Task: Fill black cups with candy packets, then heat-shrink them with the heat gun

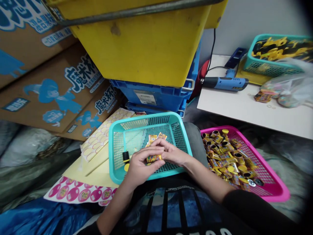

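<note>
Left hand and right hand meet, fingers curled.

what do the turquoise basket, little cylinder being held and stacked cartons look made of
Turquoise basket: probably molded plastic, slightly glossy, given its smooth rim and regular lattice.
Little cylinder: perhaps plastic under a colorful printed wrap; partly covered, finish unclear.
Stacked cartons: apparently cardboard, matte brown with blue-and-white print.

A small yellow tube with bright, colourful print is lying sideways between both hands, above a teal plastic basket.
</note>
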